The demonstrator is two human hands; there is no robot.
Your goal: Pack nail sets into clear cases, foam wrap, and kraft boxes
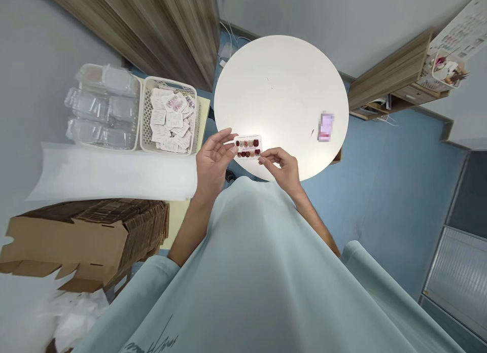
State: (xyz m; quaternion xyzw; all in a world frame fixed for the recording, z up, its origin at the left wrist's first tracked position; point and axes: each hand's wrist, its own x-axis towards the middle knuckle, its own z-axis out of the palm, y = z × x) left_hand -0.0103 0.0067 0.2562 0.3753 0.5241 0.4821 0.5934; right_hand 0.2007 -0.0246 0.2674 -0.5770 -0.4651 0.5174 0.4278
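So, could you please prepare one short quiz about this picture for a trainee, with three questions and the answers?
1. Multiple choice: in how many rows do the coloured pieces sit on the small card?
A) one
B) two
C) four
2. True or false: in the picture, the basket of loose cards is left of the round table.
3. Short answer: which corner of the small card is the right hand nearest to?

Key: 1. B, two. 2. True. 3. The lower right corner, as seen in the picture.
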